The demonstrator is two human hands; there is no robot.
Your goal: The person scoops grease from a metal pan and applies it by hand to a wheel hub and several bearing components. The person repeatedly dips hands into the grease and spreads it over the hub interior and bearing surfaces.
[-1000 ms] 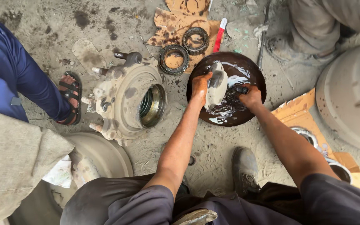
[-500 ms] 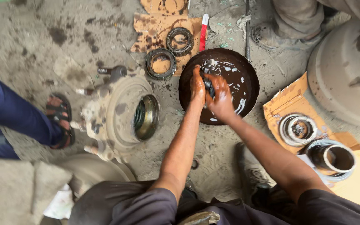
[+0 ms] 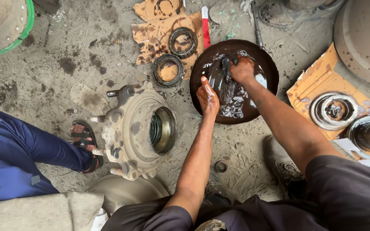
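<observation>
Two bare arms reach out from the dark-trousered lap at the bottom of the view toward a round, dark metal pan (image 3: 267, 100) of oily liquid on the gritty concrete floor (image 3: 65, 55). Nearest, the left hand (image 3: 207, 95), wet and greasy, rests on the pan's near-left rim with the fingers loosely together and one finger raised, clamped on nothing. Just beyond it, the right hand (image 3: 241, 69) is closed around a small dark greasy part (image 3: 225, 64) held over the liquid in the middle of the pan; what kind of part it is cannot be told.

Left of the arms lies a large beige cast wheel hub (image 3: 135, 130) with studs, its bore open upward. Beside that, another person's sandalled foot (image 3: 84, 143) and blue trouser leg (image 3: 18, 154) show. Right of the pan, shiny steel rings (image 3: 334, 110) sit on orange cardboard (image 3: 313, 81). Farther off, two dark bearing rings (image 3: 168, 69) lie near a torn, oil-stained cardboard piece (image 3: 159, 30), with a red-handled tool (image 3: 205, 25) beside them.
</observation>
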